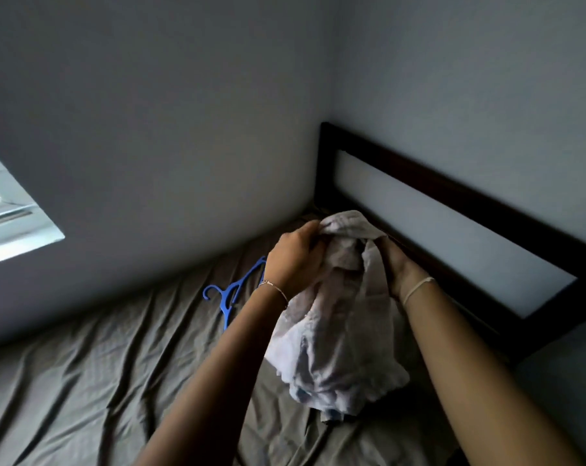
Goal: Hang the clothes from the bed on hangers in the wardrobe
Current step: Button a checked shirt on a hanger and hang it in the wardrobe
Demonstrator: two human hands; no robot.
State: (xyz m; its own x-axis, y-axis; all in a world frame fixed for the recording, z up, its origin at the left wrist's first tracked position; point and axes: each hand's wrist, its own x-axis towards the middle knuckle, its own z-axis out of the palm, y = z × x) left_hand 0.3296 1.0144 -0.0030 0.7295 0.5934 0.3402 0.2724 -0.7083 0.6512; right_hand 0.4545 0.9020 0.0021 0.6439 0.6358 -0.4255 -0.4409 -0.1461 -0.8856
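Pale grey-blue walls meet in a corner behind a bed covered with a wrinkled grey-brown sheet (100, 381). A dark wooden headboard frame (453, 193) runs along the right wall, and a bright window (12, 223) shows at the left edge. Both arms reach forward over the mattress. The left hand (295, 257), with a thin bracelet (278, 290) on its wrist, pinches the top edge of a crumpled whitish fabric garment (338, 331). The right hand (399, 267), with a pale band (419, 287) on its wrist, grips the same garment from the other side, its fingers mostly buried in the folds. The garment hangs between the hands, its lower end bunched on the sheet. A blue plastic hanger (231, 294) lies flat on the sheet just left of the left wrist.
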